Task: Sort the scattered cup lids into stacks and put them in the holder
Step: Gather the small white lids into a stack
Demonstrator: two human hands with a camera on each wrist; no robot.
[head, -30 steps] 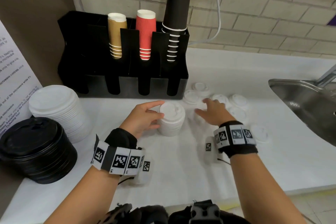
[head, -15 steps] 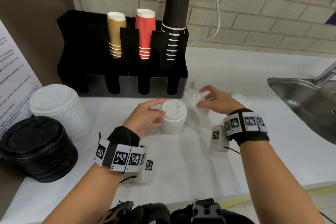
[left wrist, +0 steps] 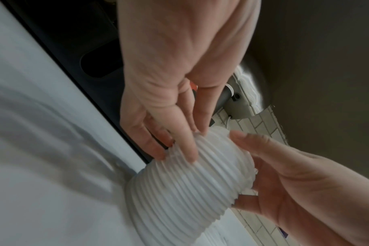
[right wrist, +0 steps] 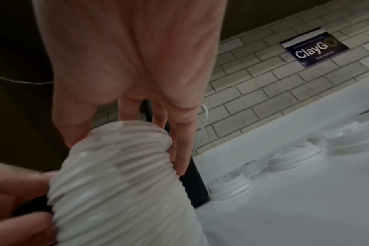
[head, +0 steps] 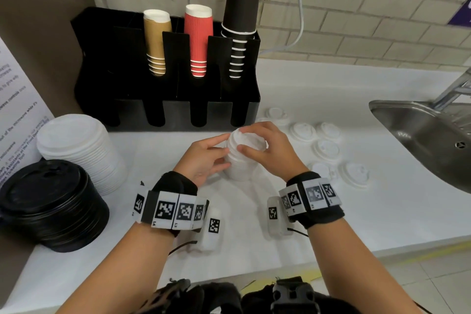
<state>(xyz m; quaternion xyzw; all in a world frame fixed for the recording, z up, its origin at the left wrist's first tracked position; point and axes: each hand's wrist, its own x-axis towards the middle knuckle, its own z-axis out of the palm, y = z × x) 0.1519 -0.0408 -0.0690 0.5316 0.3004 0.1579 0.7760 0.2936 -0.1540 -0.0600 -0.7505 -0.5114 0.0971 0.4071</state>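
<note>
A stack of small white lids (head: pixel 242 163) stands on the white counter in front of the black holder (head: pixel 127 89). My left hand (head: pixel 225 151) grips the stack's left side with thumb and fingers. My right hand (head: pixel 242 139) curls round the topmost lids from the right. In the left wrist view my left hand (left wrist: pixel 185 144) has its fingertips on the ribbed stack (left wrist: pixel 190 191). The right wrist view has my right hand (right wrist: pixel 126 154) wrapped round the stack's (right wrist: pixel 120 183) top. Several loose white lids (head: pixel 326 149) lie scattered right of the stack, with more loose lids (right wrist: pixel 232 188) beside the holder's corner.
A larger white lid stack (head: pixel 81 150) and a black lid stack (head: pixel 48 204) stand at the left. The holder has brown cups (head: pixel 156 41), red cups (head: pixel 198 38) and black cups (head: pixel 242 15). A steel sink (head: pixel 420 135) lies at the right, and the counter's front edge runs close below my wrists.
My right hand went from the loose lids near the holder over to the top of the small stack. The left hand stayed on the stack's side.
</note>
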